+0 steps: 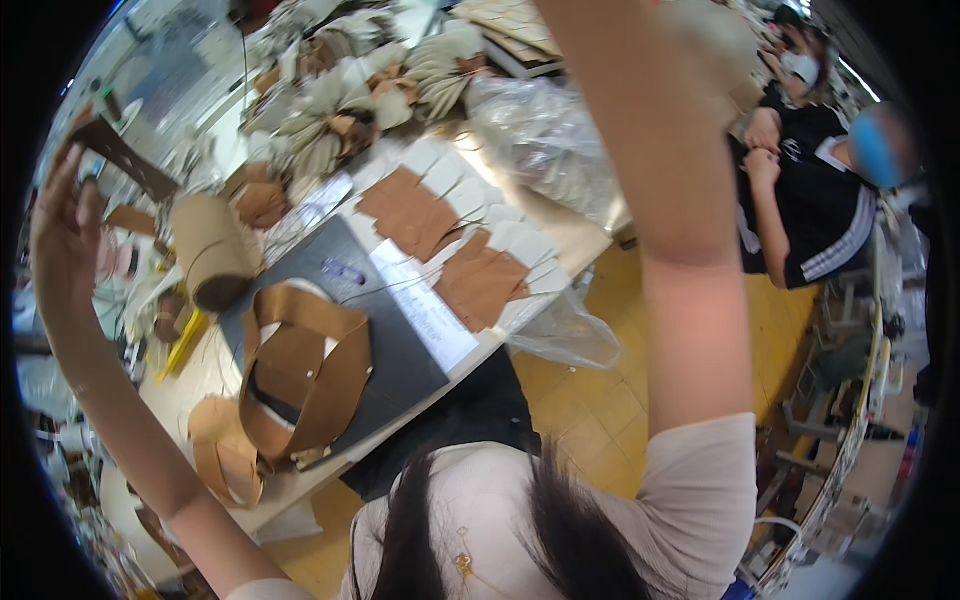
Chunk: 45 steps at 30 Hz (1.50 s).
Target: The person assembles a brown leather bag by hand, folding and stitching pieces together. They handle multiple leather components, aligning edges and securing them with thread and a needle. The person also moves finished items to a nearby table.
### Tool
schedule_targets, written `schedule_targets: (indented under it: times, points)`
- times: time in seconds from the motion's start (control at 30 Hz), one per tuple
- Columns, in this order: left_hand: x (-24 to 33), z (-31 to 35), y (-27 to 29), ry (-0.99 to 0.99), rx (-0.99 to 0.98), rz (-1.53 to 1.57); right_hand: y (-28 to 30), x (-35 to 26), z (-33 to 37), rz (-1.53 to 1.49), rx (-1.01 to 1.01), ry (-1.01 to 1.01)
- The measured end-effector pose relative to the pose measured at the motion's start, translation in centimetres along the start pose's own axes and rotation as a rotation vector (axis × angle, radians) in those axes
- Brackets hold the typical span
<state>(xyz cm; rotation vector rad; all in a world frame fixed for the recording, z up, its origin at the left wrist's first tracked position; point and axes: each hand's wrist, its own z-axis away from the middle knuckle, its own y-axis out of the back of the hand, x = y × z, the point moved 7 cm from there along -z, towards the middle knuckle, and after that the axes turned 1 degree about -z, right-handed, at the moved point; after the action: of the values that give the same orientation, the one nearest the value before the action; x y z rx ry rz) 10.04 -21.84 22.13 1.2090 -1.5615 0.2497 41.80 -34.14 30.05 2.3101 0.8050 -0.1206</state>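
My left fingers (66,172) are holding the dark strip (130,160) by one end, its length slanting rightward; right fingers unseen.

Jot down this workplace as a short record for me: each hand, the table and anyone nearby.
Left hand: raised, fingers by one end of a dark brown strip; grip unclear
Right hand: out of view; right forearm runs off the upper edge
Table: pale, bearing a dark mat
On the mat: looped brown band
Along the mat's right edge: white sheet
Beyond the sheet: flat brown pieces
Nearby: person in a black top, hands together
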Motion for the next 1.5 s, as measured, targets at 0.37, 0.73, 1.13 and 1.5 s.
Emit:
schedule_targets:
  times: [0.37, 0.73, 1.13, 1.5]
  points:
    - [-2.8, 3.5, -14.8, 0.266, 0.002, 0.234, -9.8, 3.8, 24.3, 0.307, -1.248, -0.306]
    - [-0.5, 7.7, -20.7, 0.225, 0.03, 0.056, -5.0, -3.8, 22.4, -0.16, 0.0, -0.242]
    - [1.4, 10.8, -23.1, 0.044, 0.064, -0.225, -9.9, -5.8, 28.4, -0.541, 0.161, -0.718]
    - [2.8, 12.7, -24.1, -0.197, 0.034, -0.352, -12.2, -6.8, 29.6, -0.537, 0.01, -0.816]
